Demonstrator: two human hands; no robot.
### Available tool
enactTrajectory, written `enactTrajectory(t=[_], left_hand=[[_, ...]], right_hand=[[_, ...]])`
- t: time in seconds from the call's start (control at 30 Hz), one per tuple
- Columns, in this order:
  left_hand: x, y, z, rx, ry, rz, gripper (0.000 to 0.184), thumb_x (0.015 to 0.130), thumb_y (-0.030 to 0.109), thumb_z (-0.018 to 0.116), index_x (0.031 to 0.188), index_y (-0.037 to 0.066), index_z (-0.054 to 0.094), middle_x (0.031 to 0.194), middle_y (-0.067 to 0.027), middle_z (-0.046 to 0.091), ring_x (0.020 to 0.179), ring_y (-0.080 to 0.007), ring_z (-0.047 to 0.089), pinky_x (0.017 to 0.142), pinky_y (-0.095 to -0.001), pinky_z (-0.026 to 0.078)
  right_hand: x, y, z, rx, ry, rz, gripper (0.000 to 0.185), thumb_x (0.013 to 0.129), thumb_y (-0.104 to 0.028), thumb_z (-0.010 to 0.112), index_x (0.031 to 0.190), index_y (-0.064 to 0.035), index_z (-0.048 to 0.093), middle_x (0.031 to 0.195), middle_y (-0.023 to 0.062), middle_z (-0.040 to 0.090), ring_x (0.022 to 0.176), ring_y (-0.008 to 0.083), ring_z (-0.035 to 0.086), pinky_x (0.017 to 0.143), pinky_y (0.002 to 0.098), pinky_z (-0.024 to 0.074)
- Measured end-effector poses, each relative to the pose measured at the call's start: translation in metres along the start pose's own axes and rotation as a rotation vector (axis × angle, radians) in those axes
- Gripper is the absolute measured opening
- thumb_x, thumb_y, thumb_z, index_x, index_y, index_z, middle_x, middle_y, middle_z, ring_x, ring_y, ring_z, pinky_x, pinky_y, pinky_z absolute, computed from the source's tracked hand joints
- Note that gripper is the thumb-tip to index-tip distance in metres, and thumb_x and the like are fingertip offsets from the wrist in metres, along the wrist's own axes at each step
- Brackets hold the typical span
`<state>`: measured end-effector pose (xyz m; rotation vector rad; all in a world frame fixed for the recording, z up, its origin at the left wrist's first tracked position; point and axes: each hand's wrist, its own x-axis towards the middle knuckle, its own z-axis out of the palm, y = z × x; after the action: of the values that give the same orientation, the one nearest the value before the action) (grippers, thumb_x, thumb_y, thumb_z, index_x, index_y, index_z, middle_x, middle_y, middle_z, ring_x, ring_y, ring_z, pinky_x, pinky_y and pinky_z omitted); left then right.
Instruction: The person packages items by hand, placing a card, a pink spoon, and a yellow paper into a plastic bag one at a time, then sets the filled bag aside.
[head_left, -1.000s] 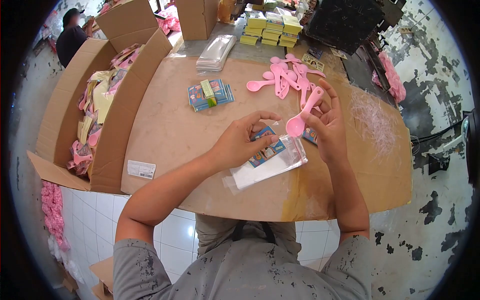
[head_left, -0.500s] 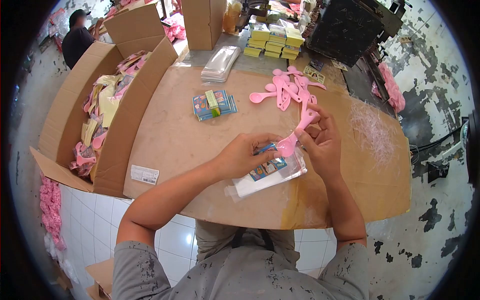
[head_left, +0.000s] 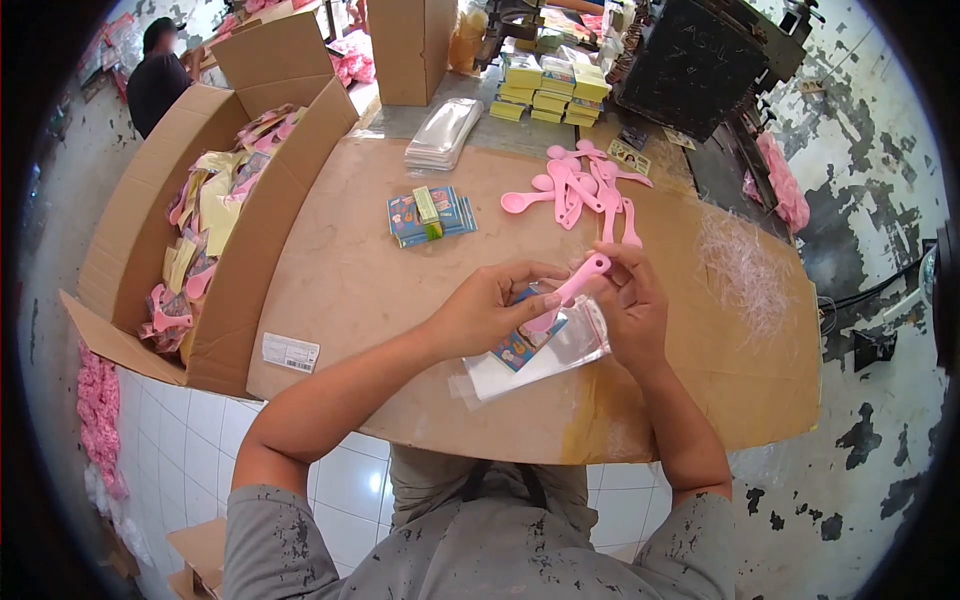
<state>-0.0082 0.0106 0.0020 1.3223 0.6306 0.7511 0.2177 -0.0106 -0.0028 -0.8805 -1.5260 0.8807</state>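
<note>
My left hand (head_left: 490,308) is closed, its fingers and thumb pinching a small clear plastic bag with a blue printed card (head_left: 522,352) in it. A pink measuring spoon (head_left: 580,282) slants across the bag's mouth, bowl end down by the card and holed handle end up. Fingers of my right hand (head_left: 632,312) close around the handle's upper part. The spoon's bowl is partly covered by my left thumb and the film. Beneath both hands lies a stack of clear bags (head_left: 490,380). Beyond them is a pile of pink spoons (head_left: 572,188).
A carton (head_left: 230,320) filled with packed pink spoons stands at left. On the table are blue cards (head_left: 405,220), flat clear bags (head_left: 443,135), yellow-edged card stacks (head_left: 540,90) and shredded plastic (head_left: 745,265). A person (head_left: 158,85) is at the far left.
The spoon has moved down and left, its bowl now lower by the card. My right hand followed it toward my left hand. Another spoon on the pile's near side has come into view.
</note>
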Motion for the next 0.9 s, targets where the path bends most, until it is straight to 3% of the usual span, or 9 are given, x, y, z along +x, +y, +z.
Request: enactTrajectory(t=[0.1,0.2,0.3,0.4,0.5,0.6,0.7,0.8,0.9], left_hand=[[0.001,-0.003,-0.004,-0.002,0.003,0.076,0.038,0.103,0.013,0.066,0.138,-0.001,0.059,0.112,-0.0088,0.074,0.099,-0.0089,0.068,0.084,-0.0256,0.057],[0.000,0.001,-0.005,-0.041,-0.008,0.019,0.039,0.103,0.014,0.066,0.138,0.000,0.059,0.111,-0.0077,0.074,0.099,-0.0077,0.068,0.084,-0.0247,0.056],[-0.003,0.005,-0.005,-0.085,-0.100,-0.013,0.038,0.104,0.017,0.067,0.139,0.003,0.059,0.111,-0.0040,0.073,0.096,-0.0035,0.065,0.080,-0.0216,0.053],[-0.005,0.007,-0.007,-0.083,-0.204,-0.049,0.039,0.103,0.018,0.067,0.139,0.005,0.059,0.110,-0.0024,0.073,0.090,-0.0023,0.063,0.075,-0.0194,0.050],[-0.008,0.013,-0.003,-0.142,-0.232,-0.071,0.041,0.103,0.020,0.068,0.141,0.006,0.059,0.106,0.0008,0.073,0.085,-0.0010,0.061,0.072,-0.0194,0.048],[-0.011,0.017,-0.004,-0.186,-0.293,-0.057,0.044,0.103,0.016,0.067,0.143,0.003,0.054,0.125,-0.0075,0.071,0.112,-0.0097,0.066,0.093,-0.0256,0.053],[-0.010,0.007,0.008,-0.182,-0.198,0.184,0.048,0.100,0.019,0.071,0.143,0.004,0.054,0.134,-0.0097,0.066,0.122,-0.0168,0.063,0.104,-0.0312,0.050],[-0.014,0.017,0.009,0.404,-0.015,0.563,0.054,0.095,0.022,0.076,0.142,0.005,0.055,0.137,-0.0118,0.063,0.127,-0.0247,0.062,0.109,-0.0374,0.047],[-0.020,0.025,0.011,0.447,-0.092,0.599,0.060,0.090,0.024,0.081,0.141,0.004,0.055,0.137,-0.0134,0.063,0.127,-0.0282,0.062,0.109,-0.0401,0.047]], right_hand=[[0.001,0.002,-0.013,-0.431,-0.197,-0.186,0.040,0.100,-0.012,0.068,0.136,0.0011,0.056,0.129,0.0123,0.062,0.119,0.0241,0.062,0.103,0.0407,0.0477],[0.008,0.006,-0.019,0.066,-0.242,-0.091,0.035,0.099,-0.014,0.066,0.131,-0.0009,0.062,0.135,0.0152,0.061,0.129,0.0273,0.056,0.108,0.0426,0.0415],[0.020,-0.030,-0.011,0.591,-0.090,0.136,0.028,0.099,-0.014,0.065,0.125,-0.0032,0.067,0.136,0.0169,0.062,0.136,0.0283,0.051,0.114,0.0446,0.0359],[0.017,-0.030,-0.006,0.077,-0.250,-0.120,0.024,0.096,-0.007,0.065,0.119,-0.0044,0.071,0.130,0.0152,0.065,0.133,0.0278,0.055,0.113,0.0448,0.0401],[0.017,-0.040,-0.015,-0.085,-0.467,-0.100,0.025,0.090,0.001,0.068,0.114,-0.0050,0.073,0.130,0.0132,0.066,0.128,0.0282,0.059,0.110,0.0441,0.0453],[0.016,-0.065,-0.007,-0.184,-0.481,-0.143,0.024,0.084,0.005,0.073,0.105,-0.0066,0.076,0.126,0.0114,0.068,0.123,0.0275,0.063,0.106,0.0416,0.0493],[0.023,-0.092,-0.015,-0.086,-0.506,-0.226,0.018,0.084,0.001,0.077,0.099,-0.0074,0.077,0.122,0.0120,0.068,0.121,0.0280,0.063,0.105,0.0415,0.0492],[0.031,-0.126,-0.014,-0.571,-0.396,-0.439,0.017,0.083,0.001,0.078,0.098,-0.0071,0.077,0.109,0.0102,0.070,0.110,0.0264,0.066,0.094,0.0383,0.0530],[0.024,-0.134,-0.015,-0.619,-0.315,-0.320,0.016,0.083,0.001,0.077,0.098,-0.0050,0.076,0.097,0.0086,0.069,0.091,0.0243,0.069,0.077,0.0347,0.0546]])
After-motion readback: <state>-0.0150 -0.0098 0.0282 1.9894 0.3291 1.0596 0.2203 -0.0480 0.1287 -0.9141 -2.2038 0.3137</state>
